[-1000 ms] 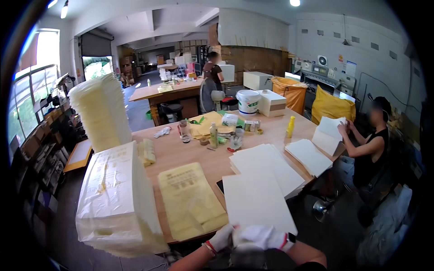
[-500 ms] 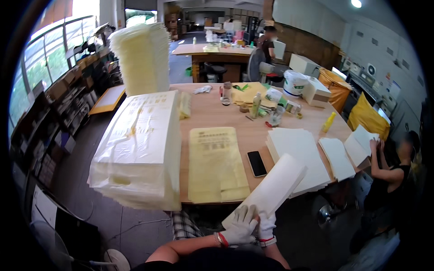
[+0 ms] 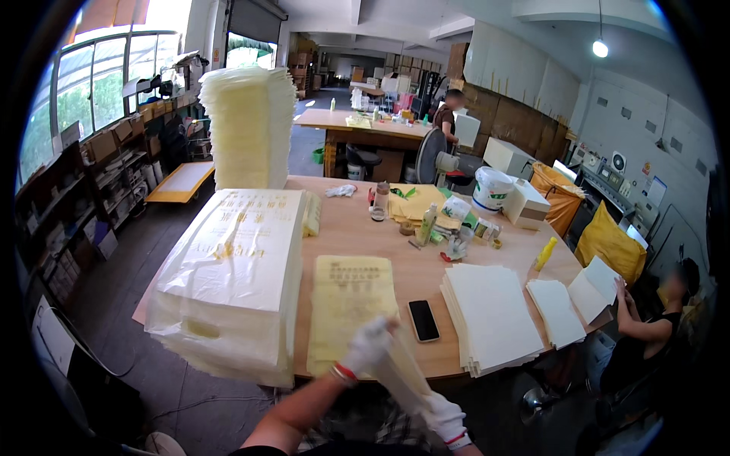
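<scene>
A long, pale paper piece [image 3: 401,374], seen nearly edge-on and blurred, slants between my two gloved hands at the table's front edge. My left hand [image 3: 370,346], in a white glove with a red cuff, is closed at its upper end, over the lower part of a yellowish printed sheet [image 3: 346,304]. Lower and to the right, my right hand [image 3: 442,416] grips its other end, close to my body. Its fingers are partly hidden. A black phone [image 3: 423,321] lies just right of the printed sheet.
A tall plastic-wrapped stack [image 3: 228,251] fills the table's left side, with a cream pile [image 3: 247,129] behind. White sheets [image 3: 494,311] lie to the right. Bottles, tape and a white bucket [image 3: 492,188] stand farther back. A co-worker [image 3: 646,323] sits at the right, handling a white sheet.
My hands have moved apart, the left one up and left, the right one down. The paper piece has swung from leaning right to leaning left. My view has tilted up.
</scene>
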A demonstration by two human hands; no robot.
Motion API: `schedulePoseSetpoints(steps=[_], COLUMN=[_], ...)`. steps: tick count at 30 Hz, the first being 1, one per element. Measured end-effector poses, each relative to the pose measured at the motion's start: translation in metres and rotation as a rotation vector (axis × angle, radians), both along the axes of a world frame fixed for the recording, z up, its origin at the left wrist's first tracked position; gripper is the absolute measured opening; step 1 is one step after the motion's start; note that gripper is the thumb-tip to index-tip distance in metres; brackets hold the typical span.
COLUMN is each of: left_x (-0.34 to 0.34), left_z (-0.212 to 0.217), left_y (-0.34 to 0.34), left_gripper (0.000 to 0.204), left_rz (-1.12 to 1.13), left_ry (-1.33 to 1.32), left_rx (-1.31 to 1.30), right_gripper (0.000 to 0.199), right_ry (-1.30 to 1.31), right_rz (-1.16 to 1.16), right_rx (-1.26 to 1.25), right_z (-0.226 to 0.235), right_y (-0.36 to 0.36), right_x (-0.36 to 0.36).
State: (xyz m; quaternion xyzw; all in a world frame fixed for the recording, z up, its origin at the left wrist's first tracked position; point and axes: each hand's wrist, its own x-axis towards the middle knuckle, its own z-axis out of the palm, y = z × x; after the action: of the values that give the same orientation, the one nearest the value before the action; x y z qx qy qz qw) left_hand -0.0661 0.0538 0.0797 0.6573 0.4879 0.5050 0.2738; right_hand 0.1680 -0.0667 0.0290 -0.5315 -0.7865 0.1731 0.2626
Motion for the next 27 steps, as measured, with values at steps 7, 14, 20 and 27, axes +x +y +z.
schedulePoseSetpoints(steps=[7,14,20,27], left_x=[0.036,-0.042,-0.112,-0.124], left_z=[-0.109,-0.144,-0.194,-0.268], left_y=[-0.037,-0.048,-0.026,-0.064], left_gripper=[0.023,0.026,0.030,0.043], left_rz=[-0.223,-0.115,0.458,0.211], left_ry=[0.187,0.829,0.129,-1.136], left_rx=[-0.062,0.543,-0.231,-0.461], right_gripper=[0.064,0.043,0.034,0.033], right_ry=[-0.212,-0.158,-0.289,-0.271], right_rz=[-0.197,-0.332,-0.409,-0.341], right_rx=[-0.647,-0.286,-0.221,-0.286], right_z=[-0.014,-0.105,-0.147,-0.135], right_y=[0.074,0.141,0.148,0.110], right_x=[-0.054,-0.076,-0.066,-0.061])
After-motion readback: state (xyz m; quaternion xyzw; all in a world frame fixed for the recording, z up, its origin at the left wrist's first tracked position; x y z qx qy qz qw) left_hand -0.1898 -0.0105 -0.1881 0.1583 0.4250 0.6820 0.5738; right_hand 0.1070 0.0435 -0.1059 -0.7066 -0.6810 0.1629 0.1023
